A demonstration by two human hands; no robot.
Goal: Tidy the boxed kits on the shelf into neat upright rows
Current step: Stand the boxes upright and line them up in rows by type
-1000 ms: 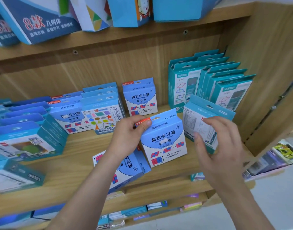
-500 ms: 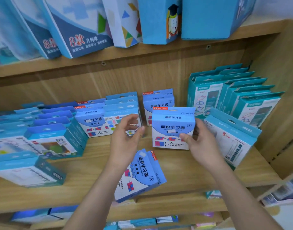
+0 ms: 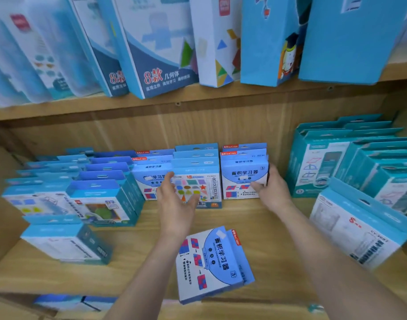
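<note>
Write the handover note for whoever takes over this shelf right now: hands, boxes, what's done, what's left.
Right hand: grips the upright blue kit at the front of its row, thumb on its face.
Left hand: open, holds nothing, in front of the shapes kit.
Done: the blue kit stands in line with the ones behind it.
Left: a matching kit lies flat at the front edge of the shelf and seems to overhang it; stand it in the row. The teal-and-white kit on the right sits apart from its rows and looks tilted.

left hand (image 3: 177,204), right hand (image 3: 272,192), both bare, forearms (image 3: 147,273) bare too
</note>
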